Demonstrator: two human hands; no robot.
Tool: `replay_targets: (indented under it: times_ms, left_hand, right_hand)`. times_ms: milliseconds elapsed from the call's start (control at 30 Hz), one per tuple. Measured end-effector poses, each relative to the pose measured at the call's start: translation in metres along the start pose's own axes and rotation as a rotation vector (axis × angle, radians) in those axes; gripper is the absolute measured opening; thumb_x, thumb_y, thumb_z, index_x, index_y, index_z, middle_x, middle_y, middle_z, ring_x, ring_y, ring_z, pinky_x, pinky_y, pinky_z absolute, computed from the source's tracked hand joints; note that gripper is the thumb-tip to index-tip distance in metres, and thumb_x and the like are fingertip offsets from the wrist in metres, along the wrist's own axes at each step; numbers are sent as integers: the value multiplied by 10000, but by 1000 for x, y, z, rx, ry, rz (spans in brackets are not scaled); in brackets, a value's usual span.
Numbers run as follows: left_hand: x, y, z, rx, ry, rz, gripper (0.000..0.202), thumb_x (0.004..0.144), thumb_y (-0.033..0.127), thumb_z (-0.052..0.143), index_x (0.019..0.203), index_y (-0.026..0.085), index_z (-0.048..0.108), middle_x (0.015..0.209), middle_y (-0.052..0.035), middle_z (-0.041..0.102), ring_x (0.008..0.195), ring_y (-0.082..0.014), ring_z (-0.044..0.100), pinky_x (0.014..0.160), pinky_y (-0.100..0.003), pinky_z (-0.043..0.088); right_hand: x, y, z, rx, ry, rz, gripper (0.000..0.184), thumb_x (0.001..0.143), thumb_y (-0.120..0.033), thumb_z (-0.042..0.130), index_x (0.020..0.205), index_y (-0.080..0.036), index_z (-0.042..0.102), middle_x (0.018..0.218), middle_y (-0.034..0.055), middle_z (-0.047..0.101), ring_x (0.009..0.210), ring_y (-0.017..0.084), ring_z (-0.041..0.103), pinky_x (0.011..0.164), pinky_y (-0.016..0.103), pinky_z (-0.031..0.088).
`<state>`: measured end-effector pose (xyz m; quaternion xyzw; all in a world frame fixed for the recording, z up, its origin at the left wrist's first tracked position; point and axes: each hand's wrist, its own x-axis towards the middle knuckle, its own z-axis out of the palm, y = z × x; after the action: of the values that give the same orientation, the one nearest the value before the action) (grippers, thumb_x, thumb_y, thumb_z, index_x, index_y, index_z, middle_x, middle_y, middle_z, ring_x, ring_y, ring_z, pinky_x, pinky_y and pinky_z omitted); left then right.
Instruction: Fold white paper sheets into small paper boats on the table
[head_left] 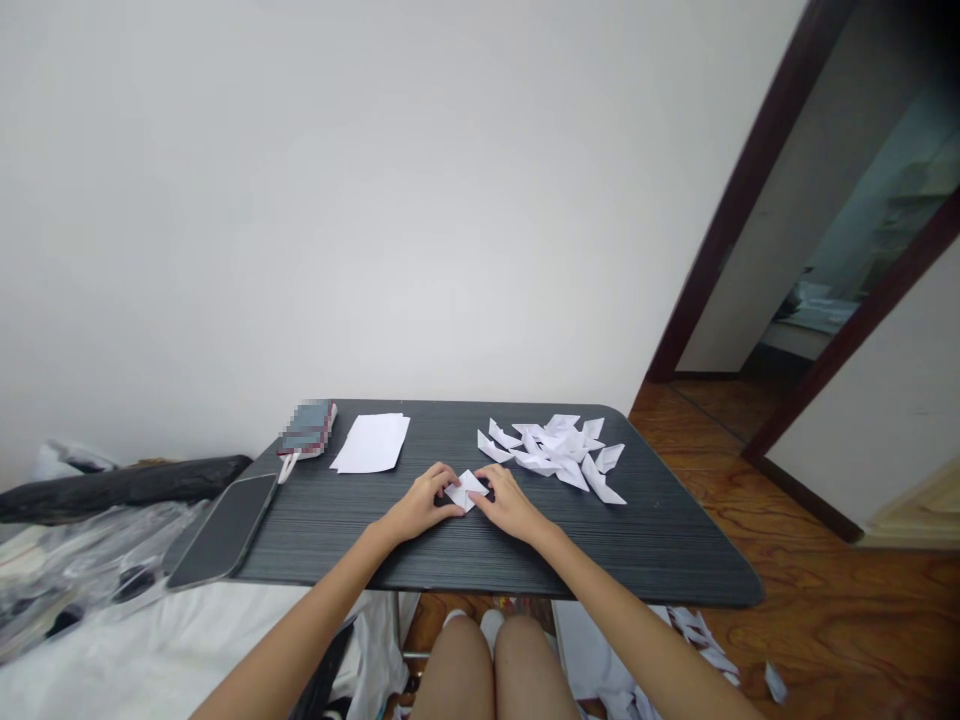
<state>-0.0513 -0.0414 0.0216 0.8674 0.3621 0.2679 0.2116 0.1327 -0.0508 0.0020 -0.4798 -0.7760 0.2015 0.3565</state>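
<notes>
A small folded piece of white paper (468,488), roughly diamond-shaped, is between my two hands over the dark table. My left hand (424,502) grips its left side with the thumb at the lower edge and the fingers bent at the upper left. On the opposite side my right hand (511,502) pinches the right edge, thumb near the middle of the paper. Just right of my right hand lies a heap of folded paper boats (555,448). A stack of flat white paper sheets (372,443) rests to the left, beyond my left hand.
The dark table (322,530) stands against a white wall. At its left end are a partly blurred packet (307,428) and a flat dark panel (225,530). Plastic-wrapped items (97,560) lie farther left. More folded papers (705,640) are on the wooden floor.
</notes>
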Motion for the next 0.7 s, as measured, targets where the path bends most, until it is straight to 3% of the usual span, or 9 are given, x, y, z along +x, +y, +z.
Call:
replay_targets:
  times_ms: [200, 333, 500, 700]
  left_hand:
    - [6, -4, 11, -18, 175, -136, 277, 694, 192, 544, 957, 160, 461, 799, -7, 501, 689, -118, 465, 630, -242, 392]
    - [6, -9, 12, -56, 165, -156, 315, 712, 135, 490, 1023, 165, 442, 783, -4, 542, 701, -120, 498, 636, -237, 385]
    - [6, -6, 9, 66, 120, -113, 77, 733, 185, 493, 753, 148, 556, 726, -22, 544, 699, -137, 483, 648, -252, 376]
    - [5, -1, 8, 124, 120, -98, 124, 744, 192, 491, 649, 149, 558, 701, -30, 530, 700, -147, 473, 660, -261, 374]
  right_hand:
    - [19, 3, 14, 97, 8, 43, 168, 668, -81, 511, 812, -166, 531, 801, 20, 516, 751, 140, 467, 725, 289, 380]
    - [19, 2, 16, 80, -17, 16, 87, 676, -120, 546, 752, -159, 562, 865, 37, 516, 845, 154, 460, 756, 296, 340]
    - [17, -5, 15, -65, -22, 84, 38, 694, -200, 573, 714, -170, 586, 923, 41, 501, 920, 187, 412, 747, 338, 280]
    - [20, -11, 14, -161, -78, 212, 88, 680, -246, 589, 636, -169, 592, 942, 47, 498, 936, 221, 373, 722, 366, 239]
